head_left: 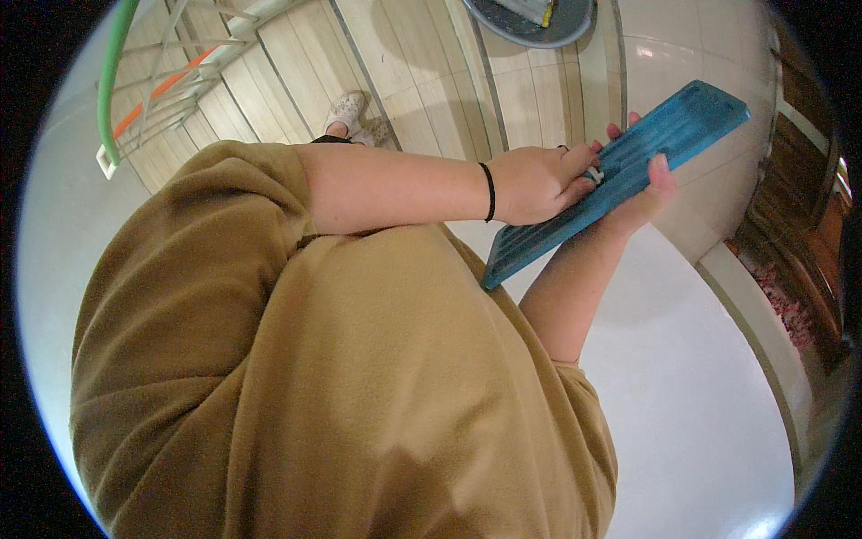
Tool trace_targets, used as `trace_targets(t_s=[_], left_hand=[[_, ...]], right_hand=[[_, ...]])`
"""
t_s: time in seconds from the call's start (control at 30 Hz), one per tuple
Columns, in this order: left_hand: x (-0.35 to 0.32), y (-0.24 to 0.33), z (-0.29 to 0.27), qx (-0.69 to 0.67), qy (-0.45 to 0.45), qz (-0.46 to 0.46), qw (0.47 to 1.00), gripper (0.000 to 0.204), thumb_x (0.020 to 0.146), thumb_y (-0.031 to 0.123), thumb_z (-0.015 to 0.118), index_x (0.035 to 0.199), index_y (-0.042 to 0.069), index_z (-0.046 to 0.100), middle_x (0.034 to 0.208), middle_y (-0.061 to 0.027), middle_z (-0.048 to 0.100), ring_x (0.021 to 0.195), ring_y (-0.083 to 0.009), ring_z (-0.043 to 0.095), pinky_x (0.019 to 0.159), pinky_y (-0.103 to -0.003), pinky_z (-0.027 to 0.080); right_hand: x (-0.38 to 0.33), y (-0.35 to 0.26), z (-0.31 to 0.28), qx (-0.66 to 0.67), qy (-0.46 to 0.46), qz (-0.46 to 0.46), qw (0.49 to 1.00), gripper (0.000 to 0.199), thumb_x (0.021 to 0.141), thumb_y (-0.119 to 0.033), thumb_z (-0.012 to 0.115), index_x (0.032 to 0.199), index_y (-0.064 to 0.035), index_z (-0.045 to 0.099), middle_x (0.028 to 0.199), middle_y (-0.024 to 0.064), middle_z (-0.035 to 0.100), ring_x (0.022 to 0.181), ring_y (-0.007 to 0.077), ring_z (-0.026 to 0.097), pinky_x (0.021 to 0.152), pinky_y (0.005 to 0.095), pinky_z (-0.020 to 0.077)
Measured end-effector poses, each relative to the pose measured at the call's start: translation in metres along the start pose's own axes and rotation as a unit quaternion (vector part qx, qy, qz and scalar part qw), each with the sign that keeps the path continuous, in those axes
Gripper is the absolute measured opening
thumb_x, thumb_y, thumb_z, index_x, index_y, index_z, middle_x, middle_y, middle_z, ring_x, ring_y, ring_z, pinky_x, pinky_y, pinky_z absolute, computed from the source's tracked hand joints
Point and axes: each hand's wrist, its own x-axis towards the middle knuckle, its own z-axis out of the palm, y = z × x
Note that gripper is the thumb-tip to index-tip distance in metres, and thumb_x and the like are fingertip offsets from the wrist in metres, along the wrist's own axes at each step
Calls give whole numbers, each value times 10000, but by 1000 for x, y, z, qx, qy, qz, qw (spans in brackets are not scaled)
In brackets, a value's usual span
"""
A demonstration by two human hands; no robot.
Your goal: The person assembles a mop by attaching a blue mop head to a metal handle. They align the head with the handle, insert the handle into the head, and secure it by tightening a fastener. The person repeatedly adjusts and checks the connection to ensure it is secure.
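Steadying the blue ribbed panel (628,181) at far right, the right hand (645,201) clamps its edges; the left hand (539,184) curls against its face, hold indeterminate; surface work appears in hand, the next pass calling for firm support

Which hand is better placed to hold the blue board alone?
Probably the right hand: it grips the blue board from beneath, thumb over one edge. The left hand only reaches onto the ribbed upper face.
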Motion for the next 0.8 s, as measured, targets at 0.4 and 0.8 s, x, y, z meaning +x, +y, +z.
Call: trace_targets(t_s=[0.4, 0.8], left_hand=[[25, -5, -6, -22, -76, -80, 994, 403, 885, 391, 411, 981, 20, 538, 803, -232, 594, 748, -361, 589, 695, -420, 456], [26, -10, -5, 12, -94, -30, 995, 361, 894, 327, 380, 1052, 24, 497, 808, -259, 579, 781, -415, 569, 692, -453, 458]], right_hand=[[-1, 10, -6, 104, -41, -120, 986, 864, 616, -470, 534, 1287, 31, 321, 1256, 185, 442, 1058, 310, 486, 794, 410, 452], [3, 8, -2, 69, 13, -72, 995, 836, 621, -486, 542, 1266, 11, 354, 1235, 159, 468, 1106, 292, 459, 818, 423, 412]])
